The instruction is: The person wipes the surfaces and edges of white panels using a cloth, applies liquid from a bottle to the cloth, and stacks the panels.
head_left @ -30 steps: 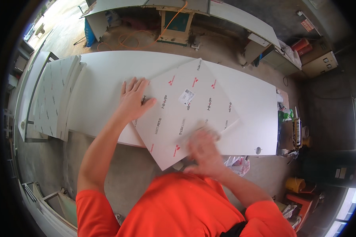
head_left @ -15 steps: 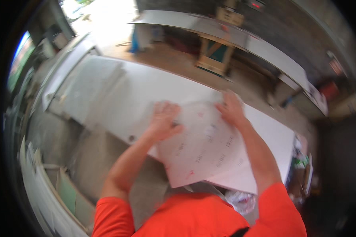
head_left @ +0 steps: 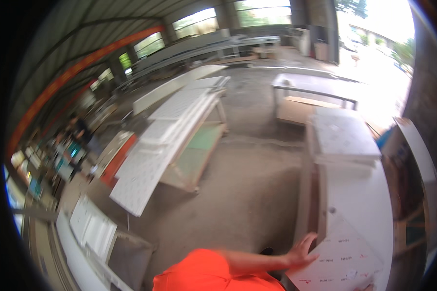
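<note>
My left hand [head_left: 302,252] reaches across from the lower edge, its fingers stretched out and apart. It rests at the near-left edge of a white printed sheet [head_left: 332,269] with rows of small dark marks and red spots. The sheet lies at an angle on a long white board-topped table [head_left: 359,194]. At the bottom edge of the head view, a small skin-coloured sliver, seemingly my right hand [head_left: 368,287], shows over the sheet; its fingers are mostly cut off, so its state is hidden.
A grey-white panel [head_left: 345,133] lies at the table's far end. Across the concrete floor [head_left: 247,179] stands a bench stacked with white panels [head_left: 172,128]. Another low table [head_left: 318,87] stands far back. White profiled pieces [head_left: 92,225] are at lower left. People [head_left: 80,131] stand far left.
My view has swung left, bringing the workshop into sight and shifting the sheet to the lower right. My left hand now touches the sheet's edge; my right hand has nearly left the picture.
</note>
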Demonstrator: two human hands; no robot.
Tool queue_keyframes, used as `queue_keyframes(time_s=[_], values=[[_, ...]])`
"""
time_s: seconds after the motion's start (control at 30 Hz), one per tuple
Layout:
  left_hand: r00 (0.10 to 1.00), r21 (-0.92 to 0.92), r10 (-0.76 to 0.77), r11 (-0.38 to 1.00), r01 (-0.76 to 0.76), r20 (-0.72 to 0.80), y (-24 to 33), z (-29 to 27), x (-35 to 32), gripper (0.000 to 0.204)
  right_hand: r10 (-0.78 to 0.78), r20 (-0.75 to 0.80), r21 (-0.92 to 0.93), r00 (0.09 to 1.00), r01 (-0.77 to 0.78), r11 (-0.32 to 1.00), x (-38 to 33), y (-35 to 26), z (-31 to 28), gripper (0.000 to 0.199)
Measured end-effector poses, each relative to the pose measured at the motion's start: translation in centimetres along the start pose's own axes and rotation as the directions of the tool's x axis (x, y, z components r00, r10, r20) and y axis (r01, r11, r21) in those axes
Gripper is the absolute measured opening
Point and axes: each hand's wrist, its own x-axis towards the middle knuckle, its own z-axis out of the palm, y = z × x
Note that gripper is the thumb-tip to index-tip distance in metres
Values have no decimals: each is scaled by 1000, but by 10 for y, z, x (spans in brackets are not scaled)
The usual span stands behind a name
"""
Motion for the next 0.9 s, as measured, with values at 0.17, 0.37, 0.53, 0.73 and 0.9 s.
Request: queue_keyframes(time_s=[0.17, 0.37, 0.53, 0.73, 0.9], values=[[826, -662, -276, 498, 560, 491, -11, -62, 29, 48, -217, -345, 633, 913, 397, 665, 131, -24, 112, 65], [924, -817, -318, 461, 345, 211, -5, -112, -10, 42, -137, 447, 766, 884, -300, 568, 152, -93, 48, 41], [950, -833, -286, 491, 256, 124, 11, -229, -22, 45, -232, 648, 732, 725, -678, -72, 193, -165, 71, 16], [966, -890, -256, 447, 92, -29, -7, -294, -7, 46, -152, 636, 735, 757, -654, -179, 200, -234, 70, 17], [904, -691, -415, 683, 236, -102, 9, -328, 35, 44, -58, 578, 813, 814, -580, -44, 225, -280, 21, 20]])
